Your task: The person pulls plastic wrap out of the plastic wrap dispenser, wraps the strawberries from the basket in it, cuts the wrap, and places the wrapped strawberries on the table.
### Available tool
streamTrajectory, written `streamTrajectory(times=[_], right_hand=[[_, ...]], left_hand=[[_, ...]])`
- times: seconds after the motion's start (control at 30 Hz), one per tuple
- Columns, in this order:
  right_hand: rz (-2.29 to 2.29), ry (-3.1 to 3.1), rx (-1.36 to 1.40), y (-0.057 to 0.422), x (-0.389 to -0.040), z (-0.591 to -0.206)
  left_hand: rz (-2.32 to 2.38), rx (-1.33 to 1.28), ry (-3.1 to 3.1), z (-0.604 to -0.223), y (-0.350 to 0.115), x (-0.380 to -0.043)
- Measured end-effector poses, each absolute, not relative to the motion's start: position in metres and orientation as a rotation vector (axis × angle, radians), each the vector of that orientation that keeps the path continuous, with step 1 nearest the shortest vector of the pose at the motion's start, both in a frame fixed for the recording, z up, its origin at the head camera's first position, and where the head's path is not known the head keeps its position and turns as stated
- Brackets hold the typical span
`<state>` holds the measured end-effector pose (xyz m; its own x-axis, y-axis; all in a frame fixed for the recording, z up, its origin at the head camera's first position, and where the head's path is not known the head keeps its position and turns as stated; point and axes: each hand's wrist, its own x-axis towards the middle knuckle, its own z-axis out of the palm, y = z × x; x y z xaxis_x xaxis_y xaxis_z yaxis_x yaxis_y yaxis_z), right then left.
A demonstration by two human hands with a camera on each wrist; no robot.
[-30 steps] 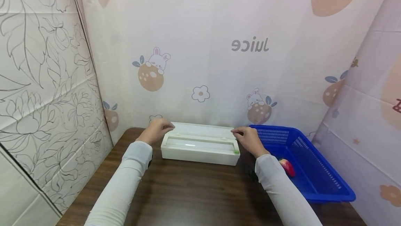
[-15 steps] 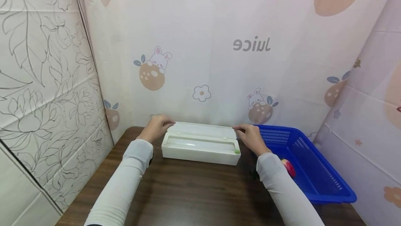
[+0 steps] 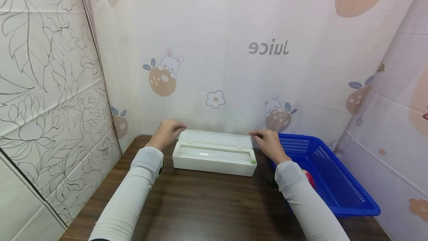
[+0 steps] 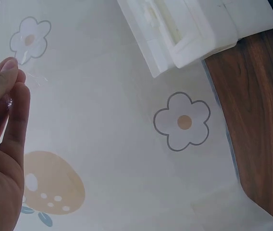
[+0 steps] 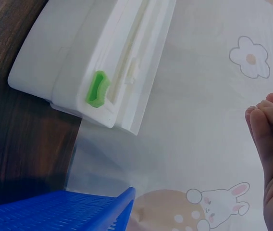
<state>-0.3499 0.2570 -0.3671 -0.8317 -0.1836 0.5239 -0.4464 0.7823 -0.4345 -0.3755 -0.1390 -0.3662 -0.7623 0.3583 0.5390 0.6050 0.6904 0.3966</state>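
A white cling film dispenser [image 3: 214,166] sits at the back of the table, its lid [image 3: 215,139] raised toward the wall. A green slide cutter [image 5: 98,89] is at the right end of its slot. My left hand [image 3: 167,134], beyond the box's left end, pinches clear cling film [image 4: 9,102] between thumb and fingers. At the other end, my right hand [image 3: 270,145] has its thumb and fingertips pressed together in the same pinch, level with the lid's top edge. The film is see-through, so most of its span between the hands hardly shows.
A blue plastic basket [image 3: 351,211] stands on the right of the brown wooden table [image 3: 207,211]. A red fruit [image 3: 309,178] in it is partly hidden by the right sleeve. A patterned curtain [image 3: 214,66] hangs right behind the dispenser.
Both hands have risen slightly above the lid's upper corners, still pinching. The head view has shifted a little. The dispenser stays in place.
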Motion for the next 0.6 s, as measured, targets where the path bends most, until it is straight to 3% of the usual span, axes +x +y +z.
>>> streamTrajectory(times=[0.6], right_hand=[[0.776,-2.445,0.469,0.2571,-0.3482,-0.3580]], left_hand=[[-0.795,-0.694,-2.433,-0.3575,-0.1358,-0.3723]])
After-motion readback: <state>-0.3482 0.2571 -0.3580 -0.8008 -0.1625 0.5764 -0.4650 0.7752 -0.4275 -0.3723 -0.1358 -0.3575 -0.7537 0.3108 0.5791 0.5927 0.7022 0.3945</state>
